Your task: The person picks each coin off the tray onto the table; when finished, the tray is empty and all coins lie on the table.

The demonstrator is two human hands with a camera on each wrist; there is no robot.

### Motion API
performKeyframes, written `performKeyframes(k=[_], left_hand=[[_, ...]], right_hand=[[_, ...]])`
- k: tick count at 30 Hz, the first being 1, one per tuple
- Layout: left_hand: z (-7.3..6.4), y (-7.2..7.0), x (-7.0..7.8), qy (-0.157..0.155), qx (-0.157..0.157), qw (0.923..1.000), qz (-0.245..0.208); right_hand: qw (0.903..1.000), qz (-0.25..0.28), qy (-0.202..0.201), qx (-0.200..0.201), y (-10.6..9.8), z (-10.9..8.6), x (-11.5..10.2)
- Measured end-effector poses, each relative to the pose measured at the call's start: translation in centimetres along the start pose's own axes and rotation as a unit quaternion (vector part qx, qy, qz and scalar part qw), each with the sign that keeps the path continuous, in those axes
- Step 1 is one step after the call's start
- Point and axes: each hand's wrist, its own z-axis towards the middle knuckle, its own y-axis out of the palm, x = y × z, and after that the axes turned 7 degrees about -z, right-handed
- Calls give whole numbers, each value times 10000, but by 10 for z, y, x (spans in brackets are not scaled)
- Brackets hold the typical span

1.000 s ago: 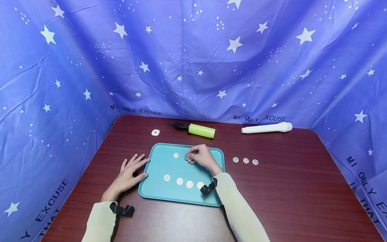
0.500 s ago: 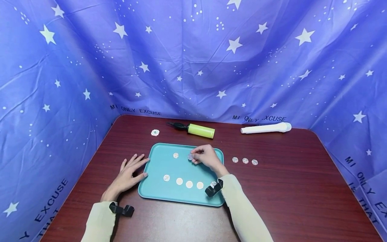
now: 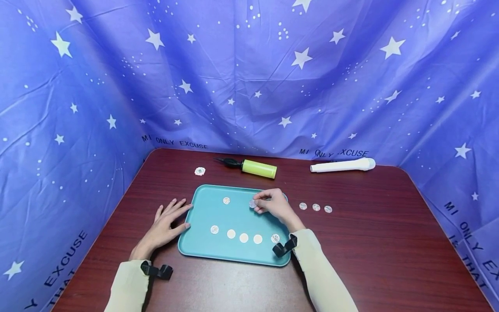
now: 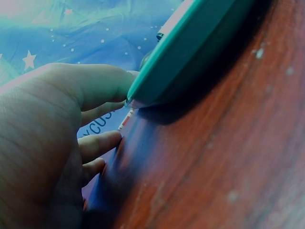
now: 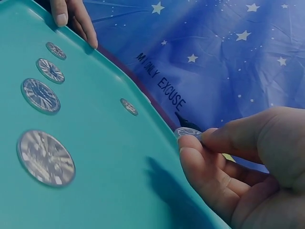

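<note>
My right hand (image 3: 274,206) pinches a silver coin (image 3: 252,203) between thumb and fingers, over the far right part of the teal tray (image 3: 202,247). The right wrist view shows that held coin (image 5: 188,132) edge-on at the fingertips. Fingers spread, my left hand (image 3: 163,225) rests at the tray's left edge, with thumb and index finger at the rim. A single coin (image 3: 226,200) lies in the tray's far half. Along the near half runs a row of several coins (image 3: 243,238), spaced apart. To the right of the tray, three more coins (image 3: 316,207) lie on the table.
Behind the tray lies a yellow-green hand pump (image 3: 259,169) with a black nozzle. A white microphone-shaped stick (image 3: 343,165) is at the back right, and a small white scalloped piece (image 3: 200,171) at the back left. A starry blue curtain (image 3: 241,78) encloses the table.
My right hand has moved to the right with the coin still pinched. Its wrist camera has uncovered the rightmost coin of the near row. The left hand has stayed in place.
</note>
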Motion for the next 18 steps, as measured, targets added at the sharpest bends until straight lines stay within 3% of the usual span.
performKeyframes(k=[10,18], left_hand=[[-1,-1,1,3,9,10000,0],[0,0,-1,27,28,10000,-7]], right_hand=[[9999,84,48,130,-23,-13,8],[9989,365,41,306,-55,-29,20]])
